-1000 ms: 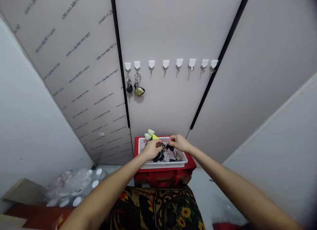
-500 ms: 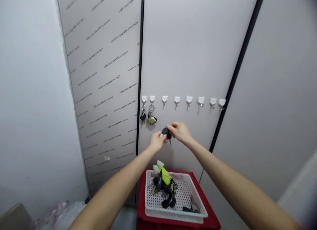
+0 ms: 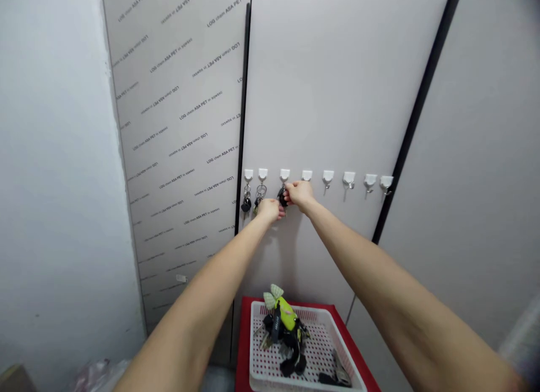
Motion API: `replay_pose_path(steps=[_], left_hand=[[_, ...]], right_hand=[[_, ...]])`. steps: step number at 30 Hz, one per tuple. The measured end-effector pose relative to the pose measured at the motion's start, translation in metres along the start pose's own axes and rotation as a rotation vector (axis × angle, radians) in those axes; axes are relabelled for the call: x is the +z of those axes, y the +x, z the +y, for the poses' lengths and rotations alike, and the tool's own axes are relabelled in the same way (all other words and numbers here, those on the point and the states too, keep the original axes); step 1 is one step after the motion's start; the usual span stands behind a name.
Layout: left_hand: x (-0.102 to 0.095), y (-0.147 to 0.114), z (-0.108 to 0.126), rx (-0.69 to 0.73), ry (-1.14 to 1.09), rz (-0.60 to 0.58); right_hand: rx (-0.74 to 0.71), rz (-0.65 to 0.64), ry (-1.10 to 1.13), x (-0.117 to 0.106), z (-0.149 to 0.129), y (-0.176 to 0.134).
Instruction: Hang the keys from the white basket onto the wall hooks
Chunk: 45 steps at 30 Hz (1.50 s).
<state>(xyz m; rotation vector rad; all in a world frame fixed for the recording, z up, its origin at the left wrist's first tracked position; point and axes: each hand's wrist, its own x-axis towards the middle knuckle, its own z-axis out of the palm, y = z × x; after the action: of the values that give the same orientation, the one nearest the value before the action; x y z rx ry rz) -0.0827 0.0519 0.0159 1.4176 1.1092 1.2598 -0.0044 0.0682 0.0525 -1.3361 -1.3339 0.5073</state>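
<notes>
A bunch of keys with black heads (image 3: 282, 197) is up against the third white hook (image 3: 285, 175) from the left. My right hand (image 3: 300, 194) pinches it near its top, just below the hook; whether the ring is over the hook's tip is hidden. My left hand (image 3: 270, 210) is closed at the lower part of the same keys, its fingertips partly hidden. A black-headed key set (image 3: 246, 203) hangs on the leftmost hook. Beside it another key ring (image 3: 261, 190) hangs on the second hook, its lower part covered by my left hand.
Further white hooks (image 3: 328, 177) run to the right along the pale panel. Below, a white perforated basket (image 3: 310, 387) on a red stand (image 3: 243, 347) holds several keys and a yellow-green keychain (image 3: 288, 316). A printed panel (image 3: 181, 127) and a wall are at left.
Both hands have moved up with the keys, from below the hooks to the third hook. The view has shifted slightly.
</notes>
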Motion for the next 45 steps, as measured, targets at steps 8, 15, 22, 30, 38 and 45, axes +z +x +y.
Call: replay_pose_path(steps=[8,15,22,30,38,45], left_hand=[[-0.001,-0.018,-0.019,-0.086,0.026,-0.029],[0.009,-0.069,-0.100,-0.180,0.126,-0.221],[0.035,-0.123,-0.179,-0.307,0.308,-0.440],[0.049,-0.134,-0.188,-0.242,0.371,-0.501],[0.049,-0.131,-0.192,-0.150,0.395,-0.452],[0.053,-0.130,-0.183,-0.024,0.314,-0.392]], right_hand=[[-0.100,-0.031,-0.215,-0.009,0.015,-0.013],[-0.274,-0.608,-0.794,-0.055,0.113,-0.103],[-0.180,-1.016,-1.167,-0.080,0.202,-0.176],[-0.171,-1.146,-1.178,-0.074,0.205,-0.173],[0.065,-1.021,-0.521,-0.084,0.204,-0.161],[0.235,-0.816,-0.114,-0.075,0.175,-0.155]])
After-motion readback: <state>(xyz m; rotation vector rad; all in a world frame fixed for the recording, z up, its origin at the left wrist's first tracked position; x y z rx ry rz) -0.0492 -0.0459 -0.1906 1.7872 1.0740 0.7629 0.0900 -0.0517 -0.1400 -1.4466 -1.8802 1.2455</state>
